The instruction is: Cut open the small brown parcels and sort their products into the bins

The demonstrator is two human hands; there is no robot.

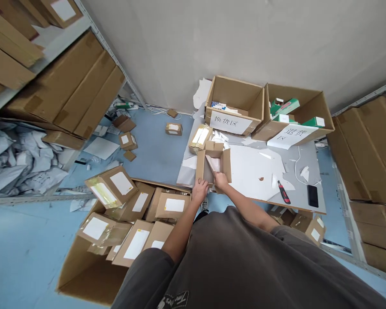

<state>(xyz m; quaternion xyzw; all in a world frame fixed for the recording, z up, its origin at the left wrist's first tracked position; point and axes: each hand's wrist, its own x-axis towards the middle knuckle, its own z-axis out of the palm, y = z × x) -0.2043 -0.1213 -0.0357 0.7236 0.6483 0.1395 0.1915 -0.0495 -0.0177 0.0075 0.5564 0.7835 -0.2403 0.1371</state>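
Note:
A small open cardboard box (225, 165) sits at the near edge of the table with its flaps raised. My left hand (200, 190) is closed over the box's near left corner. At the box's near side, my right hand (221, 180) reaches over the rim, its fingers closed on a thin pale sheet (215, 164) that slants inside. Some fingertips are hidden by the sheet and the box wall. Just behind stands a taped carton (201, 136) with a white label, and crumpled white paper (220, 138) lies beside it.
Two large cartons with handwritten signs, a left one (234, 92) and a right one (304, 101), stand along the wall. A red-and-black box cutter (283, 192) and a phone (312, 195) lie at the table's right. Labelled parcels (137, 242) fill a big carton at lower left. Shelves flank both sides.

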